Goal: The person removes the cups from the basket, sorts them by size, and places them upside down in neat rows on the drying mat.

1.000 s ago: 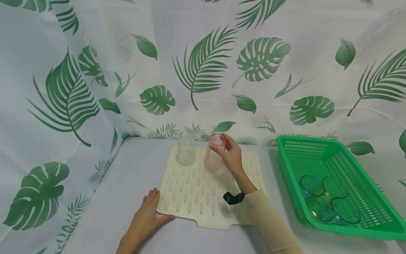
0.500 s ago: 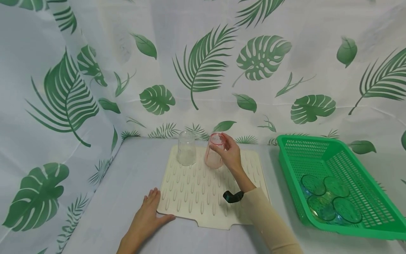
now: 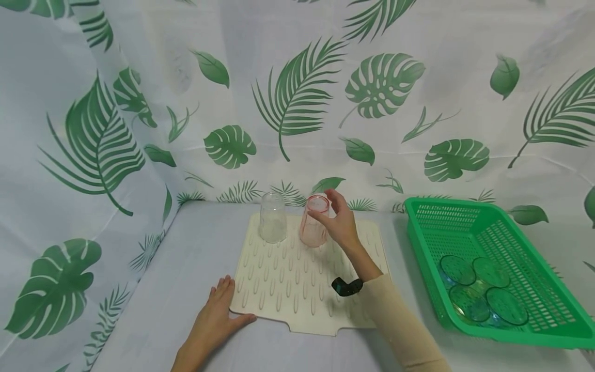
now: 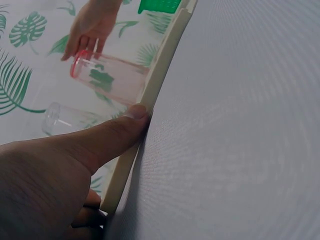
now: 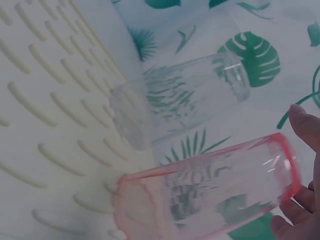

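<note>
A pink-tinted drinking glass stands upside down on the cream ridged drying mat, its red base uppermost. My right hand is beside its top with thumb and fingers spread apart; the right wrist view shows the thumb clear of the red base, with the lower fingers close to it. To the left, a clear glass is inverted on the same mat. My left hand rests at the mat's near left corner, its straight thumb against the front edge and fingers along the side.
Right of the mat is a green perforated basket holding several glasses. Behind the table hangs a white leaf-patterned cloth. A dark wrist strap sits on my right wrist.
The fingers of my right hand have come away from the pink glass and spread, and the hand has shifted slightly right. The glass stays in place; my left hand keeps its position.
</note>
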### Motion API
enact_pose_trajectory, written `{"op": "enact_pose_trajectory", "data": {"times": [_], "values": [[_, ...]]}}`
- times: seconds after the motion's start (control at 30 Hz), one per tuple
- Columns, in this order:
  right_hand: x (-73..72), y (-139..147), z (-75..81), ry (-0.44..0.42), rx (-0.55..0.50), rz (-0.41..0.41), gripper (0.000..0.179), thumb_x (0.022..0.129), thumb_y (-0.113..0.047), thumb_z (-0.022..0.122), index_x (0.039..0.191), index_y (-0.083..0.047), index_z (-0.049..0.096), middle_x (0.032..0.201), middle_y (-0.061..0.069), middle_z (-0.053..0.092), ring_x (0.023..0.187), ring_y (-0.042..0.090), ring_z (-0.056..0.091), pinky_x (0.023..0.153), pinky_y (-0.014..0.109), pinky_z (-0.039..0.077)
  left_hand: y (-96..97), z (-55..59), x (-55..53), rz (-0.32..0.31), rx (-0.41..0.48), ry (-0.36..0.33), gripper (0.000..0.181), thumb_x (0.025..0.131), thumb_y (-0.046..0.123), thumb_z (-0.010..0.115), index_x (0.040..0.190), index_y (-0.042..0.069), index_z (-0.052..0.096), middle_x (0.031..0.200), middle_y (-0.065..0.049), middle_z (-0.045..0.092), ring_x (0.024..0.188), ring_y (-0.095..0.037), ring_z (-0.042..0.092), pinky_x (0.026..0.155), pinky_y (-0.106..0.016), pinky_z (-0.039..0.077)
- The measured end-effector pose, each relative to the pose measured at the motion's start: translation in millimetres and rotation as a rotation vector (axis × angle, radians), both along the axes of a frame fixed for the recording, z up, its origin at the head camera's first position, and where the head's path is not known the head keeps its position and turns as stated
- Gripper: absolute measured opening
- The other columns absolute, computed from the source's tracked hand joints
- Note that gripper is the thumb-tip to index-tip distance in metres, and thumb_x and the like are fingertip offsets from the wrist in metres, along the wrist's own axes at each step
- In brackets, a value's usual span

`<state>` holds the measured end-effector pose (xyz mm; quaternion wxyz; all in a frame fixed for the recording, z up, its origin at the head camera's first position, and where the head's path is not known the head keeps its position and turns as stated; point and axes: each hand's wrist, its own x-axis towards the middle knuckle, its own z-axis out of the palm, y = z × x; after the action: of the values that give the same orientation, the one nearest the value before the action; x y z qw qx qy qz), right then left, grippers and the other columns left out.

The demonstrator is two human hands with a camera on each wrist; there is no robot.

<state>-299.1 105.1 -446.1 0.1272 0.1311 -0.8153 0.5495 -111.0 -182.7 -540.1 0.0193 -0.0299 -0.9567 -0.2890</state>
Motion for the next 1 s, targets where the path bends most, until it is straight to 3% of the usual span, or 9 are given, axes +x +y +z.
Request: {"op": "enact_pose_trajectory", "data": {"times": [0.23, 0.53, 0.77, 0.87, 1.0], "values": [[12.4, 11, 25.2, 0.123, 0.064, 0.01, 0.077, 0.079, -0.035, 0.075, 0.142, -0.012, 0.038, 0.145, 0.004, 0.044, 0.137, 0.023, 0.038, 0.116, 0.039, 0.031, 0.7, 0.5, 0.8, -0.007, -0.02, 0.043, 0.103, 0.068, 0.057, 0.074, 0.139, -0.007, 0.038, 0.148, -0.025, 0.034, 0.141, -0.036, 0.028, 0.117, -0.051, 0.021], [34.4, 24, 50.4, 0.227, 0.07, 0.002, 0.068, 0.08, -0.02, 0.075, 0.139, -0.009, 0.042, 0.14, 0.009, 0.048, 0.132, 0.023, 0.043, 0.113, 0.041, 0.035, 1.4, 2.9, 0.3, -0.003, 0.0, -0.032, 0.107, 0.068, 0.063, 0.07, 0.143, -0.004, 0.033, 0.151, -0.022, 0.028, 0.143, -0.036, 0.021, 0.119, -0.05, 0.016], [73.5, 27, 81.1, 0.293, 0.105, -0.026, 0.063, 0.079, -0.005, 0.073, 0.135, 0.004, 0.044, 0.13, 0.023, 0.051, 0.121, 0.035, 0.048, 0.103, 0.05, 0.042, 1.5, 2.8, 0.9, 0.005, 0.006, -0.042, 0.108, 0.069, 0.062, 0.07, 0.143, -0.005, 0.03, 0.153, -0.022, 0.026, 0.143, -0.036, 0.021, 0.119, -0.049, 0.017], [81.8, 34, 84.4, 0.309, 0.11, -0.043, 0.063, 0.077, -0.001, 0.073, 0.133, 0.005, 0.045, 0.128, 0.025, 0.052, 0.118, 0.036, 0.048, 0.099, 0.051, 0.043, 1.3, 1.4, 0.7, 0.008, 0.001, -0.048, 0.109, 0.069, 0.064, 0.069, 0.143, -0.005, 0.03, 0.153, -0.022, 0.025, 0.144, -0.036, 0.02, 0.119, -0.05, 0.018], [80.1, 51, 73.0, 0.306, 0.117, -0.07, 0.066, 0.077, -0.004, 0.074, 0.136, -0.002, 0.045, 0.129, 0.019, 0.052, 0.118, 0.031, 0.049, 0.097, 0.047, 0.044, 1.1, 1.1, 1.4, 0.001, 0.0, -0.037, 0.108, 0.069, 0.063, 0.069, 0.143, -0.005, 0.031, 0.152, -0.023, 0.026, 0.143, -0.037, 0.021, 0.118, -0.051, 0.018]]}}
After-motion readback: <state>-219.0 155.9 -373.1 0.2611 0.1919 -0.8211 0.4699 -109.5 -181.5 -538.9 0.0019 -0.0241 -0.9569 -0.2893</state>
